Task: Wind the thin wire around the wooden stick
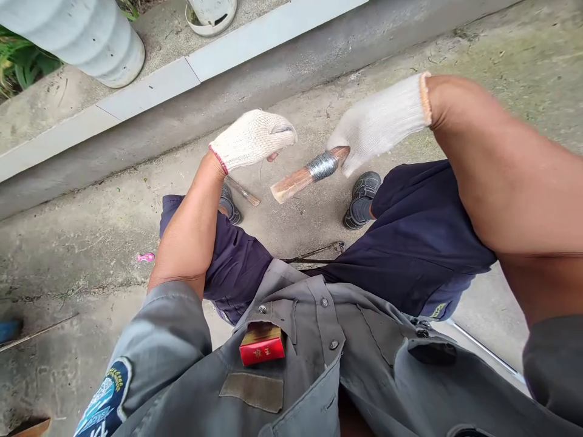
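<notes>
My right hand (373, 124), in a white knit glove, is closed on the upper end of a short brown wooden stick (296, 181) wound with grey wire (322, 165) near the grip. The stick slants down to the left above the concrete ground. My left hand (252, 138), also gloved, is curled shut just left of the stick and does not touch it; what its fingers pinch is too small to make out. A thin rod-like tool (243, 192) lies on the ground below my left hand, beside my shoe.
I squat on a concrete floor (82, 243) with a raised kerb (150, 91) ahead. A white ribbed pipe (86, 36) stands on the ledge at top left. Pliers-like metal handles (319, 252) lie between my knees. A small pink object (146, 257) lies at left.
</notes>
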The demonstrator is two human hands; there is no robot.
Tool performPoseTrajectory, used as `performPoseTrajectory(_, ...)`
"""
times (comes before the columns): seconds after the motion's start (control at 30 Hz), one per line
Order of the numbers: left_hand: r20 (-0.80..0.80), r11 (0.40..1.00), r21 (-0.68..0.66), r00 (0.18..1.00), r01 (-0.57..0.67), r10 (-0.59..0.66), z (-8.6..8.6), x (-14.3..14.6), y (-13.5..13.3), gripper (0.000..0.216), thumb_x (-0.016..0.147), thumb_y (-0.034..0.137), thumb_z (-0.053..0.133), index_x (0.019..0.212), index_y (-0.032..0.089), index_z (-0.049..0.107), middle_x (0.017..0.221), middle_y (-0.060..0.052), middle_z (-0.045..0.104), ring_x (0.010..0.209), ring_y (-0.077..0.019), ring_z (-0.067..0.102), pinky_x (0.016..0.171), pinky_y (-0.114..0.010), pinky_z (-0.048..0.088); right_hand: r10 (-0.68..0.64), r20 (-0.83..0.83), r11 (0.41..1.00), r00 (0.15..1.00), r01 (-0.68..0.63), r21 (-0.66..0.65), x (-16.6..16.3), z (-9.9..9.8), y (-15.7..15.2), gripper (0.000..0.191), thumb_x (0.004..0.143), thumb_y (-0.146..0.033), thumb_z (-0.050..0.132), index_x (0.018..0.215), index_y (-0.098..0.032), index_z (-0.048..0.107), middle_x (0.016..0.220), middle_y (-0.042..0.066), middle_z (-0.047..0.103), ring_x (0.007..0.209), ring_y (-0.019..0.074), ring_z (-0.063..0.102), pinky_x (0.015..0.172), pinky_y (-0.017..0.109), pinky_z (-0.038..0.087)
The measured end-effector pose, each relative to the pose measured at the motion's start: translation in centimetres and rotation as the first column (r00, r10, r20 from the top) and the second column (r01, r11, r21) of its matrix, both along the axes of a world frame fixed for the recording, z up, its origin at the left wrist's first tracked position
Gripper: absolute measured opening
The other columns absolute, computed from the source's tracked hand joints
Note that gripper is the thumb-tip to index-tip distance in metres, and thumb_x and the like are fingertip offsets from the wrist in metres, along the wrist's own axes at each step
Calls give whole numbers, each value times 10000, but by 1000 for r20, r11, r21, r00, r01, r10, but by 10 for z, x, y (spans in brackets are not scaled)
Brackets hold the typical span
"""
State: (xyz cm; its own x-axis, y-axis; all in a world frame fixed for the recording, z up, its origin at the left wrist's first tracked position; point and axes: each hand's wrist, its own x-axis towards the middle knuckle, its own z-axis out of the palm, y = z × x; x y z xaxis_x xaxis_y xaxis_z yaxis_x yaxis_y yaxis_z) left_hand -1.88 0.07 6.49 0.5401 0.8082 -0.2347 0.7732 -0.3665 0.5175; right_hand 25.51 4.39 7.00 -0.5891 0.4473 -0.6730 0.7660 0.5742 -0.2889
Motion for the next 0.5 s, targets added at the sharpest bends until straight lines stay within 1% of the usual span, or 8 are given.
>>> performPoseTrajectory(0.07, 38, 999, -39, 999, -3, 5, 0, 1, -1, 364, 1084, 437, 552, 818, 254, 720, 824, 19, 769, 835, -186, 618, 885, -310, 501, 37, -65, 990, 997, -28, 137, -1, 11, -1, 334, 967, -431, 858, 945, -120, 735, 687, -76, 491, 593, 1, 353, 598, 194, 257)
performPoseTrajectory(0.1, 66, 998, -48, 997, -27, 30, 0, 1, -2, 354, 1076, 436, 563, 824, 251, 729, 827, 16, 772, 842, -190, 630, 901, -317, 517, -9, -118, 979, 993, 33, 202, -1, 16, 0, 374, 964, -488, 857, 967, -131, 744, 669, -72, 492, 566, 4, 362, 581, 197, 260)
performPoseTrajectory(0.17, 136, 996, -42, 988, -73, 78, 1, 2, -4, 375, 1079, 442, 565, 804, 254, 736, 820, 7, 777, 863, -210, 679, 953, -347, 549, -193, -220, 941, 956, 244, 237, -3, 26, 5, 447, 949, -580, 828, 1096, -160, 795, 653, -48, 549, 521, 42, 437, 572, 203, 320)
performPoseTrajectory(0.27, 208, 996, 34, 975, -86, 77, 3, 3, -5, 431, 1103, 444, 526, 765, 267, 727, 830, -4, 791, 928, -244, 748, 1015, -373, 556, -440, -282, 827, 853, 507, 242, -9, 37, 11, 502, 963, -559, 700, 1197, -135, 835, 675, 61, 626, 577, 189, 631, 666, 310, 511)
performPoseTrajectory(0.33, 173, 995, 50, 982, -84, 75, 4, 5, -5, 409, 1090, 418, 519, 769, 268, 724, 806, -9, 781, 902, -250, 752, 993, -377, 557, -434, -254, 765, 864, 502, 403, -14, 36, 15, 534, 993, -522, 647, 1166, -53, 834, 810, 184, 705, 839, 335, 780, 843, 454, 605)
performPoseTrajectory(0.4, 97, 996, 48, 992, -81, 76, 3, 5, -3, 404, 1073, 406, 513, 751, 262, 712, 768, -22, 761, 838, -253, 728, 977, -396, 555, -411, -107, 727, 905, 396, 561, -17, 29, 20, 500, 1028, -430, 645, 1226, -3, 813, 1051, 289, 755, 1169, 449, 786, 1020, 563, 600)
performPoseTrajectory(0.43, 61, 996, 48, 995, -76, 73, 2, 5, -2, 412, 1066, 411, 510, 735, 262, 704, 765, -31, 757, 817, -257, 715, 978, -409, 554, -413, -8, 728, 911, 335, 599, -17, 22, 22, 453, 1022, -358, 660, 1273, -9, 804, 1147, 305, 758, 1264, 465, 761, 1069, 591, 586)
performPoseTrajectory(0.5, 0, 996, 53, 997, -72, 72, 0, 3, 1, 431, 1053, 433, 501, 712, 265, 704, 783, -52, 760, 805, -271, 696, 971, -432, 553, -396, 114, 791, 911, 275, 547, -13, 7, 24, 356, 966, -241, 700, 1243, -49, 814, 1142, 263, 775, 1258, 402, 766, 1109, 583, 573)
